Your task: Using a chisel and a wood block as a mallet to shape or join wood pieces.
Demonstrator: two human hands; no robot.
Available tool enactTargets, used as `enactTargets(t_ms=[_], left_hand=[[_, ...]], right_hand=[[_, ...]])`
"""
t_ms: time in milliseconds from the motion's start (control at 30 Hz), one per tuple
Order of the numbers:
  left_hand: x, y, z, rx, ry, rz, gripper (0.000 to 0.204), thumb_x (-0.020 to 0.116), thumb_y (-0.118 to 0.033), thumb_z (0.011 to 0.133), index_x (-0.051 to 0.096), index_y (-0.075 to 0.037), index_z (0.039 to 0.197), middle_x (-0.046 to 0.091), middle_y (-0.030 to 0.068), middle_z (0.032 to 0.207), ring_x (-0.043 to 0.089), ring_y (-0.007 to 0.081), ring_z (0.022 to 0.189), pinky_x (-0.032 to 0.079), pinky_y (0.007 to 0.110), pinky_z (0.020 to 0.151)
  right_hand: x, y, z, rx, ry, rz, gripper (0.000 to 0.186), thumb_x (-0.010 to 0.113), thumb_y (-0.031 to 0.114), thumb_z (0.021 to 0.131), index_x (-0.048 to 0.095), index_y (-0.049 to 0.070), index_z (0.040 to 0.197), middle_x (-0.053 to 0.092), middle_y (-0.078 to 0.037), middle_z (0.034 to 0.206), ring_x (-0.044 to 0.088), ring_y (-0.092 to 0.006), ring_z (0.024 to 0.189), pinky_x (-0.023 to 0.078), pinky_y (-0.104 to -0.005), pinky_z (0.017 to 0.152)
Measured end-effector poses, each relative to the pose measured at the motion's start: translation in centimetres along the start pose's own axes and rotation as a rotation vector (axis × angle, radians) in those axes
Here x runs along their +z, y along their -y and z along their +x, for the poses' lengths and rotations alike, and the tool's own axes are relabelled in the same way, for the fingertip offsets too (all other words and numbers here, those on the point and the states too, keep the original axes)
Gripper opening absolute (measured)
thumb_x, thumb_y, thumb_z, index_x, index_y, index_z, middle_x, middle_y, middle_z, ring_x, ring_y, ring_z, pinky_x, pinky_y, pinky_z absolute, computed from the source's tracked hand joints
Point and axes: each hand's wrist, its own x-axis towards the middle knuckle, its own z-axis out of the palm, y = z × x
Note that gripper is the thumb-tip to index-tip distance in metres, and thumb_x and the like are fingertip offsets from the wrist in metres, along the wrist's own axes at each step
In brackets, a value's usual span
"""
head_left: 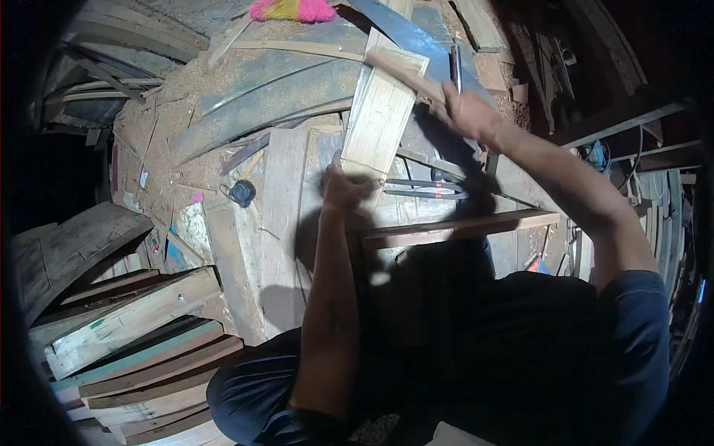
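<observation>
A pale, flat wooden board (381,123) lies lengthwise in front of me. My left hand (346,189) grips its near end, thumb on the left edge and fingers on the near side. My right hand (470,113) is closed around one end of a brown wooden strip (401,74), which slants across the board's far end. The strip is slightly blurred; whether it touches the board I cannot tell. A dark metal rod (456,68) stands out just beyond my right hand. Right of my left hand lies a tool with two black handles (424,188) and red bands.
A wide bluish metal blade (394,28) lies at the far side, by a pink and yellow fluffy thing (294,10). A round black object (242,193) sits among sawdust and planks (282,201) at left. Stacked boards (134,320) fill the lower left. A wooden bar (461,227) lies near my body.
</observation>
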Motion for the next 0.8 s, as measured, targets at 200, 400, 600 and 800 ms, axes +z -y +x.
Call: enactTargets(t_ms=[200,400,600,800], left_hand=[[-0.5,5.7,0.1,-0.049,-0.185,0.193,0.129,0.102,-0.038,0.058,0.035,0.013,0.155,0.063,0.0328,0.133,0.059,0.0405,0.132,0.049,0.044,0.112],[-0.2,3.1,0.7,0.06,-0.116,0.074,0.093,0.098,-0.012,0.068,0.047,0.008,0.144,0.075,0.0121,0.099,0.072,0.0183,0.08,0.062,0.033,0.068],[0.6,0.9,0.1,-0.145,-0.065,0.066,0.094,0.1,-0.02,0.064,0.051,0.012,0.136,0.077,0.016,0.094,0.075,0.0237,0.078,0.063,0.038,0.071],[-0.5,5.9,1.4,0.08,-0.115,0.114,0.111,0.103,-0.035,0.055,0.05,0.012,0.141,0.074,0.0274,0.117,0.072,0.037,0.112,0.058,0.046,0.098]], right_hand=[[-0.3,0.3,-1.5,-0.25,0.14,-0.216,0.05,0.057,0.046,0.107,0.047,0.004,0.132,0.072,-0.026,0.091,0.072,-0.0472,0.084,0.057,-0.0568,0.077],[1.0,-0.7,-1.3,-0.106,0.026,-0.07,0.054,0.058,0.049,0.106,0.045,0.0,0.125,0.07,-0.033,0.094,0.069,-0.0529,0.089,0.055,-0.0579,0.083],[-0.5,-3.0,-2.2,-0.187,0.183,-0.145,0.052,0.055,0.05,0.106,0.05,0.004,0.128,0.073,-0.028,0.098,0.071,-0.0497,0.092,0.056,-0.0569,0.085],[2.1,1.2,-4.3,-0.087,0.155,-0.015,0.058,0.054,0.05,0.107,0.045,0.001,0.136,0.072,-0.031,0.097,0.07,-0.0496,0.095,0.055,-0.0573,0.086]])
